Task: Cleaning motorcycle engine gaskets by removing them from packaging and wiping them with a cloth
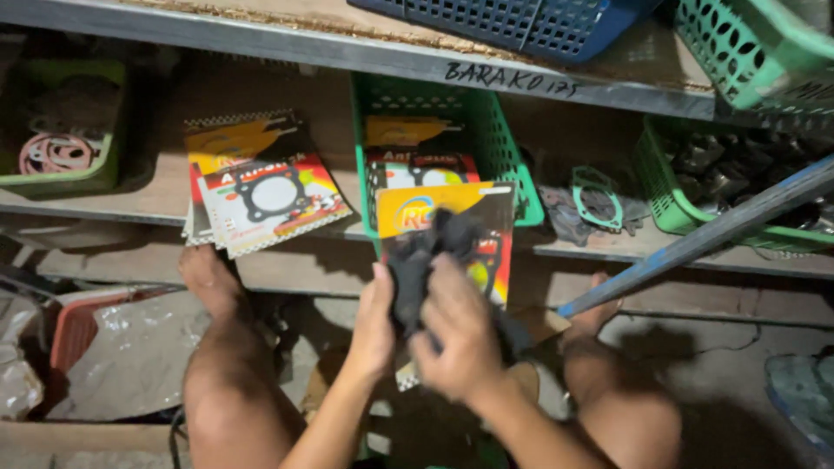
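Left hand (375,323): bare, no glove, ring or watch visible; right hand (458,334): likewise bare, fingers somewhat blurred; both forearms uncovered, no sleeve in view; both knees and lower legs bare, no trouser cloth visible; both feet bare, no shoes or sandals; no markings can be made out.

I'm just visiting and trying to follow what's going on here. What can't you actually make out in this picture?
All in the head view:
- Gasket packet: its middle is covered by the dark cloth and both hands.
- Left hand and right hand: blurred, so the exact grip is unclear.
- Green basket: its wall and the front packets hide what lies deeper.
- Blue basket: cut off by the top edge.
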